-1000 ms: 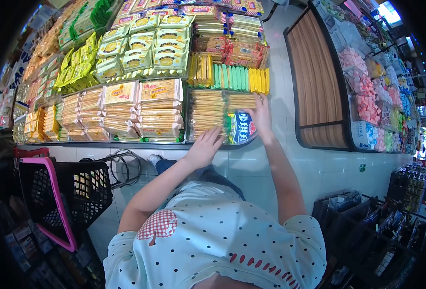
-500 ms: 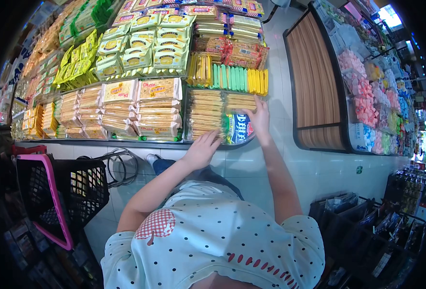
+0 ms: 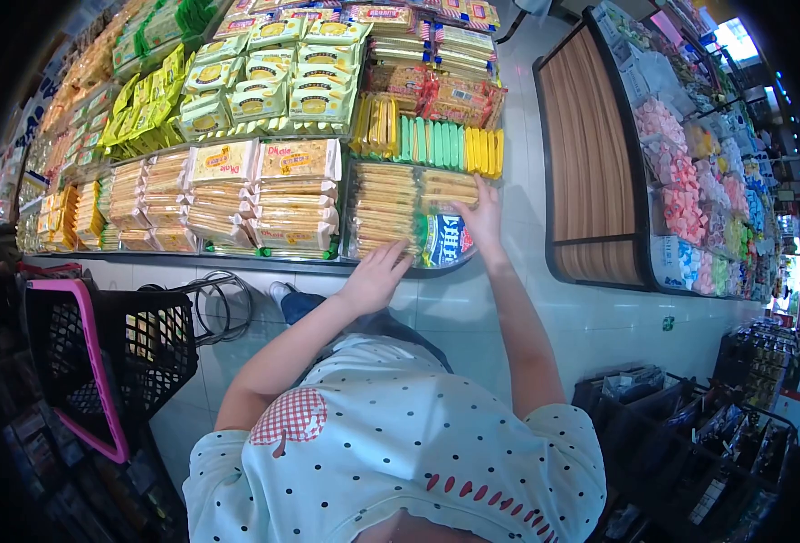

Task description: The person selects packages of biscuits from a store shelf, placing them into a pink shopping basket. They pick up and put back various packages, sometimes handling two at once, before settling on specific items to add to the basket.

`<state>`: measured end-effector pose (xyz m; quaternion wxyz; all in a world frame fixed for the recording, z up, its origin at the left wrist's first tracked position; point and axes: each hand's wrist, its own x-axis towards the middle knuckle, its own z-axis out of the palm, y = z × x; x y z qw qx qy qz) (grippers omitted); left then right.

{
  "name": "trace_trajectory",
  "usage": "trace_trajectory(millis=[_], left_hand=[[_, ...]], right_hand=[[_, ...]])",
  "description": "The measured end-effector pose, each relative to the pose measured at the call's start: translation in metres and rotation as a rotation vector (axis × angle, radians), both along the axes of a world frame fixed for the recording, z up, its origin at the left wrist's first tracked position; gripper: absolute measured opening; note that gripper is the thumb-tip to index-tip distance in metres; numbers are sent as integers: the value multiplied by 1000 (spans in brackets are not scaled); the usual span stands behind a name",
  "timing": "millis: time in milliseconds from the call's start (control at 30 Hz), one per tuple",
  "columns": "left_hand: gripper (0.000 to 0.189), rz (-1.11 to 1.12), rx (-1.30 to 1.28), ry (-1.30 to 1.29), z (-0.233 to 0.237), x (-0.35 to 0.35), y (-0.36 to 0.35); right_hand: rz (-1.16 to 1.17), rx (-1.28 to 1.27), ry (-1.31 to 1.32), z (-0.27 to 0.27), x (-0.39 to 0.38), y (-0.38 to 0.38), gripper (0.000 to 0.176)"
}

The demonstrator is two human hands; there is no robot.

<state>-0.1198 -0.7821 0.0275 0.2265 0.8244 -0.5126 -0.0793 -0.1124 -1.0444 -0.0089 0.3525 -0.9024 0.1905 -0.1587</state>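
A tall stack of thin, tan biscuit packs [image 3: 384,210] stands at the shelf's front right corner. My left hand [image 3: 377,276] rests against its near end, fingers stretched out and nothing visibly gripped. Beside it on the right lies a shorter stack of similar tan packs [image 3: 450,185]. My right hand [image 3: 484,222] is at that stack's right end, thumb and index finger apart; its other fingers are partly hidden. Below the shorter stack, a blue and green packet with white lettering [image 3: 445,240] shows between my hands.
Green and yellow packets [image 3: 432,143] stand in a row behind the stacks. White-wrapped biscuit packs [image 3: 298,195] fill the display to the left. A black basket with a pink handle [image 3: 101,362] is at lower left. Across the aisle stands a wood-sided display [image 3: 590,154]; dark racks [image 3: 690,425] are at lower right.
The view has shifted very slightly. Both hands stay at the same stacks, with only small shifts of the fingers; no pack has visibly left its place.
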Motion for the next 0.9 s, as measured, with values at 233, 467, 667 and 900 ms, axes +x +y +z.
trace_trajectory(millis=[233, 467, 667, 900], left_hand=[[48, 17, -26, 4, 1, 0, 4], [47, 85, -69, 47, 19, -2, 19], [43, 180, -154, 70, 27, -11, 55], [36, 437, -229, 42, 52, -29, 139]], right_hand=[[-2, -17, -34, -1, -4, 5, 82], [-5, -64, -61, 0, -6, 9, 81], [37, -320, -91, 29, -13, 17, 74], [32, -380, -199, 61, -6, 54, 53]])
